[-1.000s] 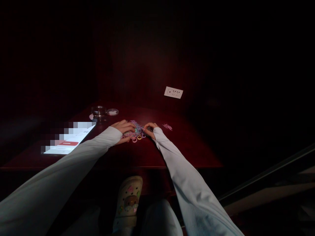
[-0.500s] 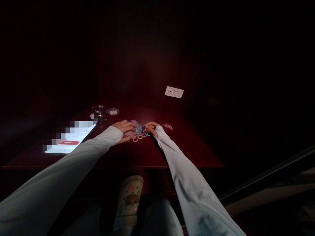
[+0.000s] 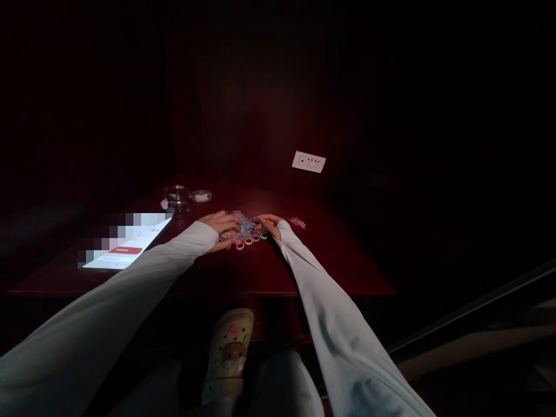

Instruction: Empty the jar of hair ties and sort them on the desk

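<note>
On the dark red table lies a pile of small coloured elastic bands, mostly purple, blue and pink. My left hand rests over the pile's left side, fingers spread and thumb apart. At the right edge of the pile is my right hand, its thumb and fingertips close together; whatever they pinch is too small and dark to make out. Thicker rings line the near side: a pink ring, a yellow ring, a purple ring and a green ring.
A small pink bunch of bands lies right of my right hand. Back left stand a clear jar and a round clear lid. A lit phone lies left of my left forearm. A white socket plate is on the wall.
My right hand's fingers have straightened slightly and shifted a little at the pile's edge. The left hand stays over the pile. The whole view has moved very slightly.
</note>
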Tool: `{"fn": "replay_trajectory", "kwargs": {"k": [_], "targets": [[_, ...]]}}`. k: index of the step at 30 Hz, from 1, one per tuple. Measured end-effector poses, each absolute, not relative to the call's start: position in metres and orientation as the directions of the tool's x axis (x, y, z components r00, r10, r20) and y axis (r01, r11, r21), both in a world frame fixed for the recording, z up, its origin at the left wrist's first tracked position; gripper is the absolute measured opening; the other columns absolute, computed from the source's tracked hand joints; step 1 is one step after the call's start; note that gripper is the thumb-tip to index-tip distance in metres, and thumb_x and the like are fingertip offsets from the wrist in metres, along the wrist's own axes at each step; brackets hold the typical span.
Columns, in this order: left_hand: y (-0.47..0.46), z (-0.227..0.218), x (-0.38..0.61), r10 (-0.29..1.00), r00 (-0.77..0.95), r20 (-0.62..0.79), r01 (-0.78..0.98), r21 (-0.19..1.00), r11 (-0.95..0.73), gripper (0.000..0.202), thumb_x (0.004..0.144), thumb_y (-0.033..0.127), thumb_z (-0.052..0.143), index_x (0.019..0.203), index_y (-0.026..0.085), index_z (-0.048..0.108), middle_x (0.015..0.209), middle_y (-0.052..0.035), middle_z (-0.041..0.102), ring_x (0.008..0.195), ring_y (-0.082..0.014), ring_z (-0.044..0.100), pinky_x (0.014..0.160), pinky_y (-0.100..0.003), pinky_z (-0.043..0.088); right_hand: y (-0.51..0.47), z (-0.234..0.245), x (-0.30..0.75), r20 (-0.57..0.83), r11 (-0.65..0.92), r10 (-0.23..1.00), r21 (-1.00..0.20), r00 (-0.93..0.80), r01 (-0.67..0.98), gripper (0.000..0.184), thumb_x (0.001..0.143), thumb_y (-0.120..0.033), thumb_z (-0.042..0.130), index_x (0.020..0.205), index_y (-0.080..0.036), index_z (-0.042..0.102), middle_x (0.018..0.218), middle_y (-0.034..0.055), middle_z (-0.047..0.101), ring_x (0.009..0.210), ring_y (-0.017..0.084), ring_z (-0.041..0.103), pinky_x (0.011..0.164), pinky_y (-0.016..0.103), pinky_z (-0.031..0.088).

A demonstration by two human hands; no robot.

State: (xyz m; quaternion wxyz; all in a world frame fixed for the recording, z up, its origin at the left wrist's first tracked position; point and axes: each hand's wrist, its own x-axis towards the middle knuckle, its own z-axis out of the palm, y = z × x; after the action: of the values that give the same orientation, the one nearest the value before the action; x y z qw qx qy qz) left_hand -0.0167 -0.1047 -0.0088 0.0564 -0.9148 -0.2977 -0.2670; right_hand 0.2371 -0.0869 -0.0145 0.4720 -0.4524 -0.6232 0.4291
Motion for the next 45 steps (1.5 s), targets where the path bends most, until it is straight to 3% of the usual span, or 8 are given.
{"fn": "replay_trajectory", "kwargs": {"k": [4,9,14,19,24,34,41,45], "targets": [[-0.105,-0.008,-0.017,0.512,0.681,0.523,0.571,0.058,-0.819,0.028,0.099,0.039,0.049,0.114,0.025,0.069,0.129,-0.0046,0.071,0.101,-0.0227,0.059,0.086,-0.036,0.050,-0.090,-0.011,0.241,0.262,0.276,0.961,-0.905,-0.088,0.325,0.046,0.075,-0.067,0.074,0.088,-0.022,0.073,0.074,0.0023,0.070,0.070,0.017,0.060,0.071,0.031,0.045],[-0.105,-0.008,-0.017,0.504,0.687,0.524,0.562,0.057,-0.825,0.027,0.099,0.035,0.049,0.114,0.025,0.069,0.129,-0.0047,0.071,0.104,-0.0231,0.059,0.089,-0.037,0.051,-0.103,0.000,0.249,0.372,0.327,0.922,-0.604,-0.105,0.727,0.038,0.084,-0.063,0.072,0.088,-0.025,0.076,0.085,0.0012,0.073,0.092,0.021,0.061,0.100,0.042,0.035],[-0.104,-0.010,-0.017,0.510,0.680,0.527,0.566,0.064,-0.822,0.026,0.099,0.036,0.050,0.112,0.025,0.069,0.130,-0.0043,0.071,0.104,-0.0232,0.060,0.091,-0.038,0.051,-0.108,0.002,0.250,0.409,0.370,0.887,-0.347,-0.216,0.862,0.036,0.084,-0.062,0.076,0.083,-0.026,0.076,0.091,0.0030,0.075,0.099,0.024,0.055,0.095,0.040,0.028],[-0.104,-0.011,-0.017,0.507,0.679,0.531,0.565,0.063,-0.823,0.026,0.098,0.035,0.051,0.113,0.024,0.070,0.130,-0.0050,0.071,0.105,-0.0241,0.060,0.090,-0.039,0.051,-0.107,0.001,0.249,0.428,0.406,0.860,-0.248,-0.277,0.879,0.036,0.089,-0.059,0.073,0.080,-0.024,0.074,0.094,0.0045,0.075,0.099,0.023,0.053,0.092,0.039,0.025],[-0.105,-0.010,-0.018,0.524,0.677,0.517,0.577,0.068,-0.814,0.026,0.096,0.036,0.054,0.113,0.025,0.070,0.131,-0.0052,0.070,0.106,-0.0238,0.060,0.091,-0.038,0.051,-0.105,0.000,0.249,0.425,0.426,0.857,-0.269,-0.290,0.864,0.036,0.094,-0.057,0.068,0.080,-0.024,0.075,0.091,0.0044,0.074,0.098,0.023,0.053,0.094,0.039,0.024],[-0.101,-0.012,-0.018,0.509,0.678,0.530,0.565,0.067,-0.823,0.027,0.100,0.037,0.050,0.113,0.024,0.070,0.131,-0.0050,0.071,0.101,-0.0226,0.061,0.086,-0.036,0.051,-0.100,0.000,0.252,0.453,0.364,0.881,-0.469,-0.135,0.804,0.039,0.096,-0.058,0.063,0.081,-0.025,0.076,0.089,0.0018,0.074,0.094,0.023,0.057,0.096,0.041,0.027],[-0.104,-0.010,-0.018,0.514,0.676,0.528,0.567,0.072,-0.821,0.026,0.099,0.036,0.052,0.113,0.024,0.070,0.130,-0.0043,0.071,0.107,-0.0233,0.061,0.091,-0.037,0.050,-0.092,0.002,0.272,0.538,0.182,0.816,-0.585,0.210,0.790,0.050,0.096,-0.067,0.053,0.081,-0.025,0.075,0.083,0.0047,0.071,0.093,0.025,0.054,0.093,0.040,0.027],[-0.105,-0.010,-0.019,0.519,0.678,0.521,0.569,0.075,-0.819,0.026,0.097,0.036,0.054,0.115,0.024,0.069,0.132,-0.0041,0.070,0.109,-0.0232,0.061,0.089,-0.036,0.050,-0.092,0.004,0.287,0.540,0.030,0.781,-0.532,0.312,0.846,0.051,0.099,-0.064,0.050,0.083,-0.023,0.074,0.087,0.0077,0.072,0.099,0.027,0.053,0.093,0.041,0.025]]}}
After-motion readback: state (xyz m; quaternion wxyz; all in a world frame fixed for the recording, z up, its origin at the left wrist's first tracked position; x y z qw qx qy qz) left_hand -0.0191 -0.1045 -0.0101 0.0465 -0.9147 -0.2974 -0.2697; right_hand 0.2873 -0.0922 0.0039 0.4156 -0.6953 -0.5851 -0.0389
